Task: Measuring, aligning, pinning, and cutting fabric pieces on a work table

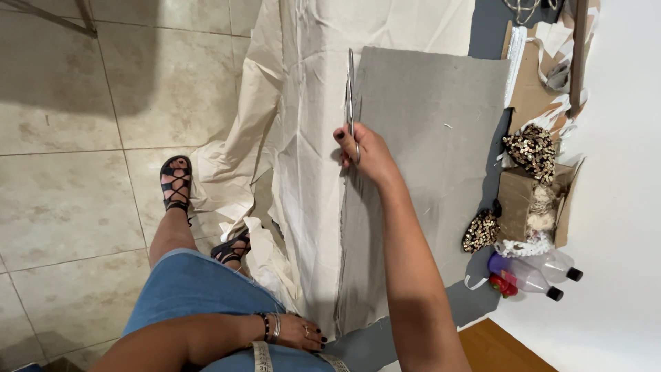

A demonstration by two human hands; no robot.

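My right hand [363, 153] grips the handles of long metal scissors [350, 89], whose blades point away from me along the edge where cream fabric [310, 131] meets a grey cardboard sheet [427, 131] on the table. The fabric drapes over the table's left edge toward the floor. My left hand [303, 332], with bracelets at the wrist, rests flat on the near end of the fabric close to my body, fingers spread and holding nothing.
At the right stand a brown cardboard box [527, 203] with lace and trim, two sequined bundles [531, 148], and two clear plastic bottles [537, 272]. A tape measure [261, 355] hangs at my front. Beige floor tiles [69, 172] and my sandalled feet are at the left.
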